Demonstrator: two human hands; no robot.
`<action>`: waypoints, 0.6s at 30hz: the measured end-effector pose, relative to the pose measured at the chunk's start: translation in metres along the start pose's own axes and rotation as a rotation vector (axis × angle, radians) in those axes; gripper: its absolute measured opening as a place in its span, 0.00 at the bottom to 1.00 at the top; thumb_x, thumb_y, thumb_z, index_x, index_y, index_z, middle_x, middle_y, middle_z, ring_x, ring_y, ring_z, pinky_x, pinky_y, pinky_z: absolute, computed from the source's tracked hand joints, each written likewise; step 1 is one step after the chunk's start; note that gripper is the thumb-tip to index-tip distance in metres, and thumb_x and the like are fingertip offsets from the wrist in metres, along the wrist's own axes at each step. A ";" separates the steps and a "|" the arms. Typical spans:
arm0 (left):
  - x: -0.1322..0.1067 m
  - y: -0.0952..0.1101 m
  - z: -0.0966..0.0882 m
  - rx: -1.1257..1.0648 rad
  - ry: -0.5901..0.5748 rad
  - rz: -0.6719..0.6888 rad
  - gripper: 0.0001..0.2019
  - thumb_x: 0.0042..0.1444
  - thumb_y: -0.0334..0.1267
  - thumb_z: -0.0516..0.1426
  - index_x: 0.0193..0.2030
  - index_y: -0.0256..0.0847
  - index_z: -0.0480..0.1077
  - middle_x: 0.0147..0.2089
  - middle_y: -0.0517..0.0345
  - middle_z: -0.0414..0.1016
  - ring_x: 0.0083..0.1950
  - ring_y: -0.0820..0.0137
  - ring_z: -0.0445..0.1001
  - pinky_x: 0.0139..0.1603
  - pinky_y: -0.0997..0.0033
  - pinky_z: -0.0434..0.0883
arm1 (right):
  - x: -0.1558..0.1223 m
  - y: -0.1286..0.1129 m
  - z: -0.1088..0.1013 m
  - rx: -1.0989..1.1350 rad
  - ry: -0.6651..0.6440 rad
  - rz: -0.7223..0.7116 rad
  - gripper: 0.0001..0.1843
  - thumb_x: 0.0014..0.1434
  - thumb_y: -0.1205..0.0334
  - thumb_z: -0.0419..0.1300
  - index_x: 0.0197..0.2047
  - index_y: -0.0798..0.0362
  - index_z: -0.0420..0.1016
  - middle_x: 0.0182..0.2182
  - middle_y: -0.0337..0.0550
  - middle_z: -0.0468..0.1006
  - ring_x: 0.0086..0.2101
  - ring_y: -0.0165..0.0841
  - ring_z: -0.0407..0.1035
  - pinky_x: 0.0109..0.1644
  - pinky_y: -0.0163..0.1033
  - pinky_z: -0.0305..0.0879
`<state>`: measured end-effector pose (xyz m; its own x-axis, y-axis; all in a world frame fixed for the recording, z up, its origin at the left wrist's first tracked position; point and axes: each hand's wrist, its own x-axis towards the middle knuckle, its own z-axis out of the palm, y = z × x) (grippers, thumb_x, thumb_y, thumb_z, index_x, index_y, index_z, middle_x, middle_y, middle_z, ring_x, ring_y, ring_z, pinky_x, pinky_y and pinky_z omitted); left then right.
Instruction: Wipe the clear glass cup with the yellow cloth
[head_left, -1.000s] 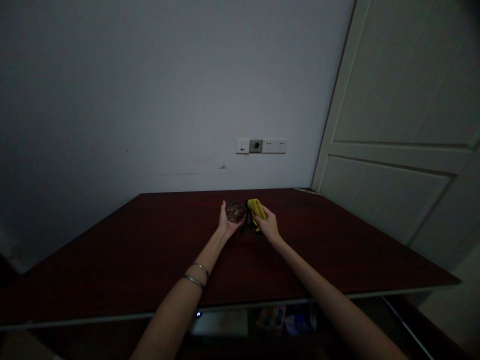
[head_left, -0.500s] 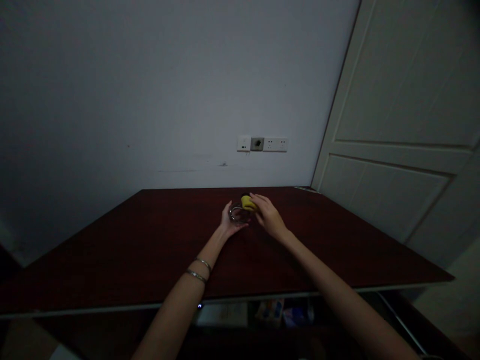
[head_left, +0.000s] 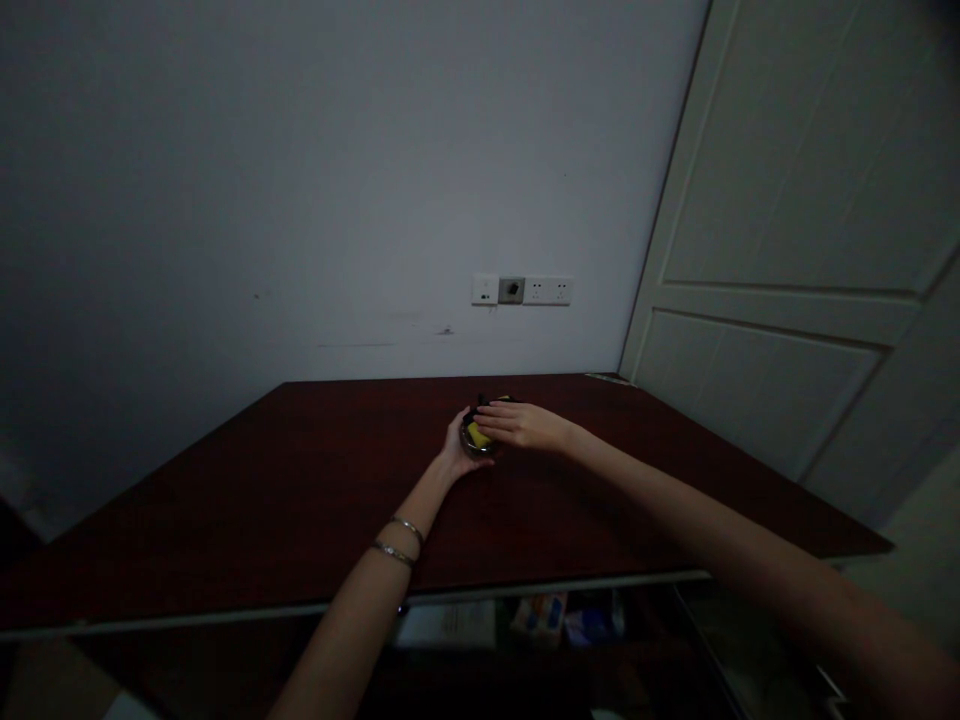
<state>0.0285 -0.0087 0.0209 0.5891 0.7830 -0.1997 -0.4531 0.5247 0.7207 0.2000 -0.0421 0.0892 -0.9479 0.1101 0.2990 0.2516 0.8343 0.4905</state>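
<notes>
My left hand (head_left: 456, 447) is curled around the left side and underside of a small round glass bowl (head_left: 481, 451) above the far half of the table. With fingers together, my right hand (head_left: 521, 425) presses a yellow cloth (head_left: 478, 434) with dark parts into the bowl's mouth. Some yellow and black also shows behind the right fingers. Most of the cloth and the bowl's far rim are hidden by that hand. Two bangles (head_left: 397, 540) circle my left wrist.
The dark red table (head_left: 262, 500) meets a pale wall with sockets (head_left: 523, 291). A white door (head_left: 780, 310) stands at the right. Beneath the table's front edge, an open drawer or shelf holds a white box (head_left: 448, 627), an orange-and-white pack (head_left: 541, 617) and a blue pack (head_left: 589, 627).
My right hand has moved left and turned flatter, bringing the yellow cloth from the bowl's rim down into its mouth. My left hand keeps its hold on the bowl.
</notes>
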 end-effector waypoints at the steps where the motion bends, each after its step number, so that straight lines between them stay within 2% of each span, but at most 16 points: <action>1: 0.000 0.000 0.001 0.007 -0.012 -0.010 0.25 0.47 0.57 0.49 0.38 0.36 0.66 0.25 0.50 0.74 0.25 0.58 0.73 0.17 0.64 0.67 | -0.001 0.002 -0.001 -0.002 -0.015 -0.011 0.16 0.60 0.70 0.48 0.50 0.58 0.66 0.52 0.52 0.67 0.56 0.34 0.56 0.59 0.48 0.54; 3: 0.000 -0.001 0.002 0.011 -0.012 -0.012 0.24 0.47 0.57 0.49 0.37 0.35 0.67 0.25 0.49 0.73 0.24 0.59 0.73 0.16 0.65 0.66 | 0.000 0.004 -0.002 0.008 -0.030 -0.034 0.16 0.60 0.70 0.48 0.50 0.58 0.67 0.52 0.52 0.68 0.56 0.34 0.56 0.60 0.47 0.53; 7: 0.002 -0.003 0.002 -0.014 0.068 0.025 0.21 0.50 0.54 0.48 0.33 0.36 0.66 0.21 0.51 0.72 0.22 0.61 0.72 0.16 0.64 0.67 | 0.008 0.007 0.002 0.046 -0.074 -0.120 0.16 0.58 0.70 0.49 0.49 0.59 0.68 0.49 0.51 0.71 0.54 0.33 0.59 0.60 0.43 0.53; 11: 0.004 -0.003 0.000 0.018 0.064 -0.024 0.20 0.50 0.54 0.47 0.32 0.37 0.66 0.22 0.51 0.72 0.22 0.60 0.72 0.15 0.63 0.67 | 0.012 0.012 0.007 0.071 -0.129 -0.207 0.18 0.57 0.70 0.51 0.51 0.59 0.66 0.48 0.49 0.72 0.54 0.33 0.60 0.60 0.40 0.53; 14: 0.003 -0.001 0.001 0.064 0.048 -0.025 0.22 0.50 0.55 0.46 0.33 0.36 0.66 0.23 0.49 0.73 0.23 0.59 0.73 0.15 0.63 0.67 | 0.007 0.015 0.009 0.060 -0.127 -0.171 0.19 0.57 0.68 0.51 0.53 0.57 0.65 0.49 0.48 0.71 0.55 0.33 0.58 0.61 0.41 0.52; 18: 0.001 0.001 0.004 0.122 0.078 0.057 0.23 0.49 0.55 0.46 0.35 0.35 0.67 0.23 0.50 0.72 0.22 0.61 0.72 0.14 0.64 0.67 | -0.001 0.008 0.016 -0.024 -0.102 -0.057 0.20 0.58 0.69 0.48 0.54 0.57 0.63 0.54 0.49 0.65 0.56 0.34 0.56 0.61 0.44 0.49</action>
<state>0.0310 -0.0082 0.0241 0.5090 0.8365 -0.2031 -0.3968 0.4374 0.8070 0.2000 -0.0274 0.0797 -0.9755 0.1178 0.1857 0.1998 0.8277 0.5244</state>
